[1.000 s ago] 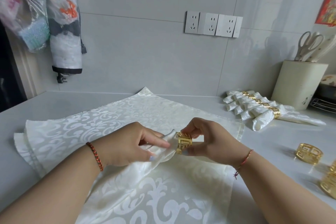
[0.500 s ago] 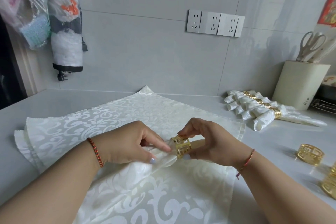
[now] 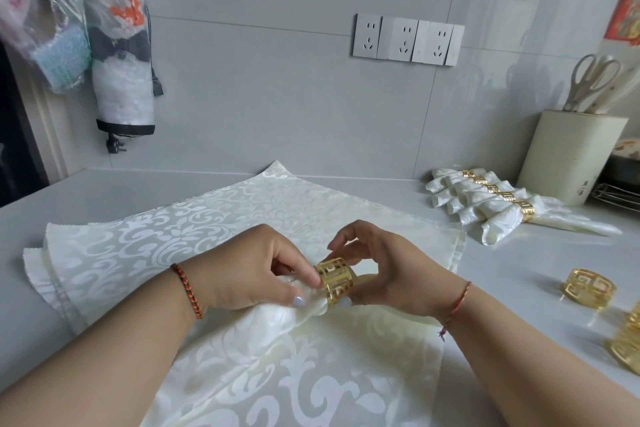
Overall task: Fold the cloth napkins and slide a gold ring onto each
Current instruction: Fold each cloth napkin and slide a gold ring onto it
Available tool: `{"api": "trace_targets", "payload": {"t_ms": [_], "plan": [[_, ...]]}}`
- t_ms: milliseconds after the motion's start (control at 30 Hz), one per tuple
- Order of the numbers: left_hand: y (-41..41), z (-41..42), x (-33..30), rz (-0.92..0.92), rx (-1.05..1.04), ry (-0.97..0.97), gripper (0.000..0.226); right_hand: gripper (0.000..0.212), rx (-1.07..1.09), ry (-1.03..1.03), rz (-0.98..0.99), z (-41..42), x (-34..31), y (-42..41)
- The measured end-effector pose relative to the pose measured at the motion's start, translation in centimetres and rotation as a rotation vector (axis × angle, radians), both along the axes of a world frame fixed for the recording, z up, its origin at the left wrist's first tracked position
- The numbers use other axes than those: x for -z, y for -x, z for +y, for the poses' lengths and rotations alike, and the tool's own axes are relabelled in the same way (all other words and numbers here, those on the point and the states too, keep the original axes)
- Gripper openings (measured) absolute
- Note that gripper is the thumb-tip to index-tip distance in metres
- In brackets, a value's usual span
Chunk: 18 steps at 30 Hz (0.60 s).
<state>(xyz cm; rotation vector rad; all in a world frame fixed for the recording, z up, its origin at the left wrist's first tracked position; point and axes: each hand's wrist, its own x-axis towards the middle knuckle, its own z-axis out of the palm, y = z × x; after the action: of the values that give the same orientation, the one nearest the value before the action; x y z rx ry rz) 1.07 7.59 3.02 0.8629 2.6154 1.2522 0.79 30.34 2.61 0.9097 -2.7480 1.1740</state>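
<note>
A folded cream napkin (image 3: 277, 317) lies over a stack of flat patterned napkins (image 3: 145, 246) on the counter. My left hand (image 3: 256, 270) pinches its gathered end. My right hand (image 3: 384, 270) grips a gold ring (image 3: 335, 279) with thumb and fingers, and the napkin's end passes into the ring. The part beyond the ring is hidden behind my right hand. Several finished napkins with rings (image 3: 498, 201) lie in a row at the right back.
Loose gold rings (image 3: 590, 292) sit on the counter at the right, another (image 3: 627, 347) at the frame's edge. A cream utensil holder (image 3: 575, 156) with scissors stands in the right corner. Plastic bags (image 3: 117, 45) hang on the wall at left.
The ring has slid leftward onto the napkin's gathered end. My left fingers now touch the ring's left rim, and both hands have drawn closer together.
</note>
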Motion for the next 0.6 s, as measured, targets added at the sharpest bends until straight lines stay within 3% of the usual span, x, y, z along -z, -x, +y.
{"api": "trace_targets", "payload": {"t_ms": [67, 167, 200, 367, 600], "plan": [[0.0, 0.0, -0.1, 0.002, -0.006, -0.027, 0.026, 0.052, 0.016, 0.008, 0.011, 0.4, -0.2, 0.1], [0.1, -0.2, -0.2, 0.030, -0.030, -0.051, 0.027, 0.015, 0.069, 0.102, -0.052, 1.1, -0.6, 0.2], [0.1, -0.3, -0.2, 0.039, -0.037, -0.059, 0.026, 0.013, 0.106, 0.131, -0.103, 1.2, -0.5, 0.2], [0.2, -0.3, 0.0, 0.075, -0.068, -0.121, 0.026, 0.032, 0.202, 0.107, -0.167, 0.3, 0.1, 0.5], [0.7, -0.4, 0.4, 0.082, -0.061, -0.134, 0.022, 0.027, 0.275, 0.141, -0.127, -1.0, 1.3, 1.0]]}}
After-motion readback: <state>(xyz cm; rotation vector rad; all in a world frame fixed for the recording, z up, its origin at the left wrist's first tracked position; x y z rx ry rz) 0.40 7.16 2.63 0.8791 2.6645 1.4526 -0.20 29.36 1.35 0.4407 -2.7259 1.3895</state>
